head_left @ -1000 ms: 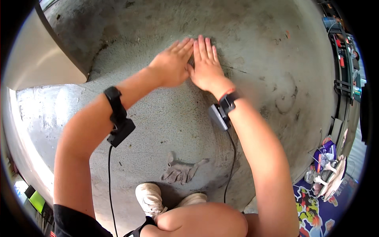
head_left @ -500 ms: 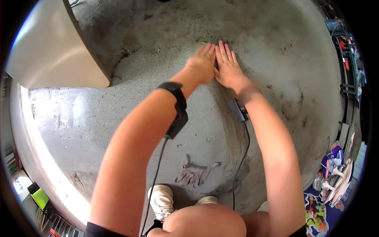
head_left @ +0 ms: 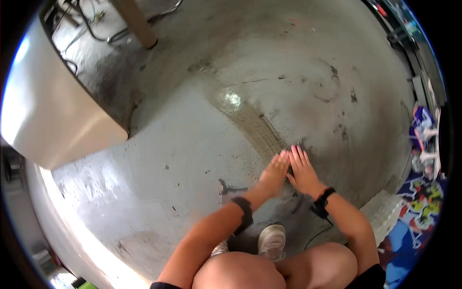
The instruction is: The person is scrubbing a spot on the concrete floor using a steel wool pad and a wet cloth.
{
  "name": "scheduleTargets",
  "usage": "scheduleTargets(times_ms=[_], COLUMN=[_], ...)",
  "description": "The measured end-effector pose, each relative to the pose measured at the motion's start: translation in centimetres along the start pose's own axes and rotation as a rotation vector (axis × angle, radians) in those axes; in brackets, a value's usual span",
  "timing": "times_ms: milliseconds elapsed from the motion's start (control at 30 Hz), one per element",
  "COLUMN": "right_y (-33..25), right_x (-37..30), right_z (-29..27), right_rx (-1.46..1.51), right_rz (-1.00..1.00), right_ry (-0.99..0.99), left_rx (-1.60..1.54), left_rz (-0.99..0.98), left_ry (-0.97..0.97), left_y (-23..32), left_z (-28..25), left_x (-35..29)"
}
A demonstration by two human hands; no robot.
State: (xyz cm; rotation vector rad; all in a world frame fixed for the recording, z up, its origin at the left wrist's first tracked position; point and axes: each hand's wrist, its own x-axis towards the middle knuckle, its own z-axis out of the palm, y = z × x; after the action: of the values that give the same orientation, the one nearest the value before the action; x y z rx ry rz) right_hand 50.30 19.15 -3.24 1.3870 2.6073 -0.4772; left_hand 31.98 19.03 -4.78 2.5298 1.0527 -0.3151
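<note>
My left hand (head_left: 275, 172) and my right hand (head_left: 304, 174) lie side by side, low over the grey concrete floor (head_left: 192, 139). Fingers on both are stretched out and point away from me; the left is slightly blurred. Something dark shows in the narrow gap between them, mostly covered, and its kind cannot be made out. From the fingertips a brownish, wet-looking streak (head_left: 260, 132) runs away toward the upper left. A grey fabric glove (head_left: 231, 189) is on the floor by my left wrist, partly hidden by that arm.
A large beige panel (head_left: 62, 115) stands at the left, with a table leg (head_left: 134, 21) and cables behind it. On the right are a dark rack (head_left: 406, 48), a colourful printed mat (head_left: 409, 212) and a whitish slab (head_left: 382, 212). My shoe (head_left: 272, 241) is below my hands.
Both hands have come back toward my feet and a little to the right, staying together. The view has shifted, and more floor shows beyond the hands.
</note>
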Motion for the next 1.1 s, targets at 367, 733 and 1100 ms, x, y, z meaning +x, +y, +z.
scheduleTargets(times_ms=[367, 733, 1100], right_y=[-5.4, -2.5, -7.0], right_x=[-12.1, 9.7, -20.3], right_z=[5.3, 1.8, 7.1], right_rx=[0.167, 0.189, 0.290], right_rz=[0.287, 0.012, 0.380], right_ry=[0.105, 0.371, 0.030], left_rx=[-0.234, 0.058, -0.321], left_rz=[0.241, -0.113, 0.427], left_ry=[0.142, 0.100, -0.062], left_y=[7.7, -9.2, 11.9], left_z=[7.3, -1.3, 5.7], left_x=[-3.8, -1.3, -4.4])
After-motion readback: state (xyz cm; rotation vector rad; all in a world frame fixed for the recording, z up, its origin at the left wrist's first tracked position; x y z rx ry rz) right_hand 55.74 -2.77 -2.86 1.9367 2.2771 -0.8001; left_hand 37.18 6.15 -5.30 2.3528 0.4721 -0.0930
